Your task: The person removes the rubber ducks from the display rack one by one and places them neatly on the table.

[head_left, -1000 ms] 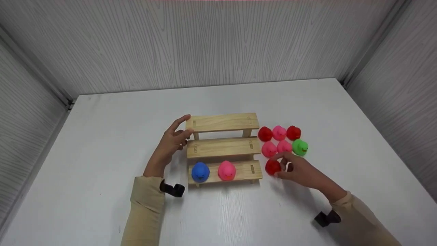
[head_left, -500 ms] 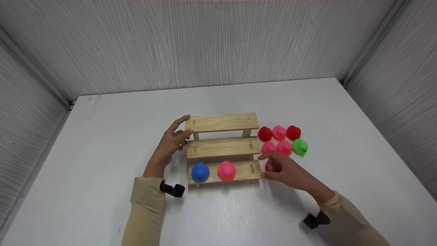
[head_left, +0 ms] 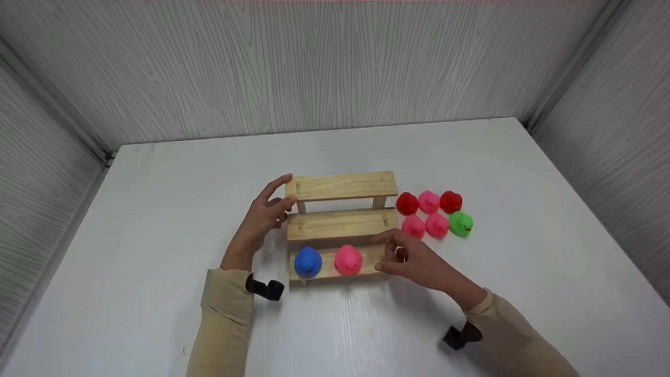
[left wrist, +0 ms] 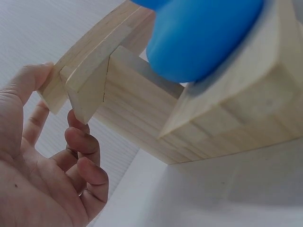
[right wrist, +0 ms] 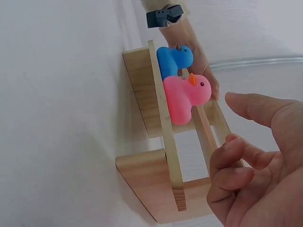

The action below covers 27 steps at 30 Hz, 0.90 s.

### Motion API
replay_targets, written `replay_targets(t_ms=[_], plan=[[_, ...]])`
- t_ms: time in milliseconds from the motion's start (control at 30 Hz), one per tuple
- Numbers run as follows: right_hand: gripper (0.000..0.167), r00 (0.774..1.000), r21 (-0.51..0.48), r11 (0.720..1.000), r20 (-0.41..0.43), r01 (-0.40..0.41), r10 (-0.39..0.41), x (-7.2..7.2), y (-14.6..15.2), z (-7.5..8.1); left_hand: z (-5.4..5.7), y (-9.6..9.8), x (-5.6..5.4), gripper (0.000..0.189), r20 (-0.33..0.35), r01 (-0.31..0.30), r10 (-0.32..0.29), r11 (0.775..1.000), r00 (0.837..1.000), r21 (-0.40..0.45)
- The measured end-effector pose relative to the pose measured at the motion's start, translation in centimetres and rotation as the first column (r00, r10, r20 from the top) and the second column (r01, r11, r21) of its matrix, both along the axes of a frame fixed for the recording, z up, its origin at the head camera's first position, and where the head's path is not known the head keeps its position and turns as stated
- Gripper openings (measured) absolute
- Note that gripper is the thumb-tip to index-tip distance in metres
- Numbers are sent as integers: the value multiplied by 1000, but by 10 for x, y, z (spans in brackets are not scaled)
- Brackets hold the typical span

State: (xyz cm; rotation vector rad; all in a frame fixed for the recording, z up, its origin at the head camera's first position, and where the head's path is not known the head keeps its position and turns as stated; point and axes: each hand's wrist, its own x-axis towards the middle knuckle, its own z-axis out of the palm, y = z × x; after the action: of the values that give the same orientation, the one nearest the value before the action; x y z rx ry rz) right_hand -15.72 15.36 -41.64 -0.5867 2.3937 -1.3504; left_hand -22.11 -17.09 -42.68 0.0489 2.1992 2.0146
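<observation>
My left hand (head_left: 260, 217) pinches the left end of the top board of a three-step wooden stand (head_left: 340, 225); thumb and index finger lie on opposite edges. A blue rubber duck (head_left: 308, 263) and a pink rubber duck (head_left: 348, 260) sit on the lowest step. Over that step's right end hovers my right hand (head_left: 419, 262), thumb and index finger spread apart. In the right wrist view nothing lies between the fingers of this hand (right wrist: 265, 161), and the pink duck (right wrist: 184, 97) is a short way off. The red duck seen nearby earlier is out of sight, possibly under the hand.
Right of the stand are more rubber ducks: two red, one of them a red duck (head_left: 450, 202) at the back, several pink, such as a pink duck (head_left: 437, 225), and one green duck (head_left: 461, 223). All rest on a white table (head_left: 157, 235) between grey wood-grain walls.
My right hand has let go of the front red duck and moved left over the lowest step, towards the pink duck. The left hand and the stand have stayed put.
</observation>
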Motion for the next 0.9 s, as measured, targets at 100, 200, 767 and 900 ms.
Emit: replay_targets(t_ms=[100,200,767,900], plan=[[48,1000,4,1000,0,5,-5,-1,-7,-1,0,0,0,56,-2,4,-4,1000,1000,2],[49,1000,3,1000,1,3,-3,0,-13,-1,0,0,0,58,-7,10,-10,1000,1000,1],[55,999,91,995,-38,-31,35,4,-37,-5,-1,-1,0,59,3,16,-16,1000,1000,-9],[55,997,136,991,-66,-18,27,6,-40,-4,-1,-1,0,60,-1,16,-16,1000,1000,-9]])
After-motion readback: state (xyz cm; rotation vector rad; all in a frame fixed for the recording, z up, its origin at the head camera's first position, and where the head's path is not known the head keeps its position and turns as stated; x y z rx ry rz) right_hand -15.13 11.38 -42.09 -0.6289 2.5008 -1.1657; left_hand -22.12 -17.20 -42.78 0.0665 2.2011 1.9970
